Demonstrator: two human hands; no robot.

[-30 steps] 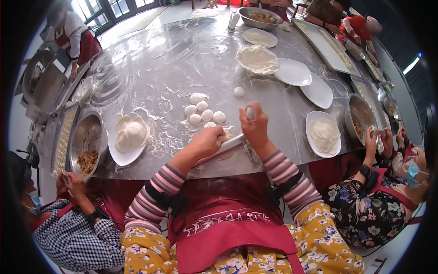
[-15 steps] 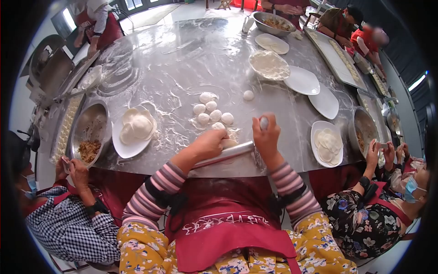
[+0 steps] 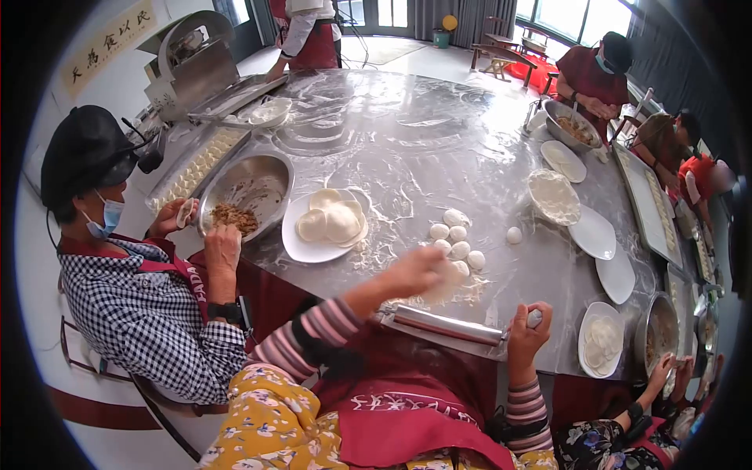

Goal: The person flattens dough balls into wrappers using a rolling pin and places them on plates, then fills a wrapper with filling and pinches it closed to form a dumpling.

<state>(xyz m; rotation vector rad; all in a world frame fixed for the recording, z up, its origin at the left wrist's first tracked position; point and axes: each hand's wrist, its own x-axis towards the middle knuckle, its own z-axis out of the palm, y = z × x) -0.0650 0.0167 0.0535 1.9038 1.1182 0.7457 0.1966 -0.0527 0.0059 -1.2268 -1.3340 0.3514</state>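
My left hand (image 3: pixel 417 271), smeared by motion, is above the table's near side with a thin round dough wrapper (image 3: pixel 448 283) hanging from its fingers. My right hand (image 3: pixel 529 333) is closed round the handle of a metal rolling pin (image 3: pixel 446 323), which lies along the table's near edge. Just beyond the wrapper sits a cluster of several small dough balls (image 3: pixel 457 233). A single dough ball (image 3: pixel 514 235) lies apart to their right. To the left, a white plate (image 3: pixel 296 249) holds a pile of flat wrappers (image 3: pixel 335 219).
At left, a co-worker holds a wrapper beside a steel bowl (image 3: pixel 276 176) of filling. A tray of dumplings (image 3: pixel 168 188) is behind it. Flour bowl (image 3: pixel 540 184), white plates (image 3: pixel 593 227), and another wrapper plate (image 3: pixel 586 356) stand right. Flour streaks the steel table (image 3: pixel 376 157).
The view has swung left, showing more of the left co-worker. My left hand has come away from the pin with the wrapper; my right hand still grips the pin's handle.
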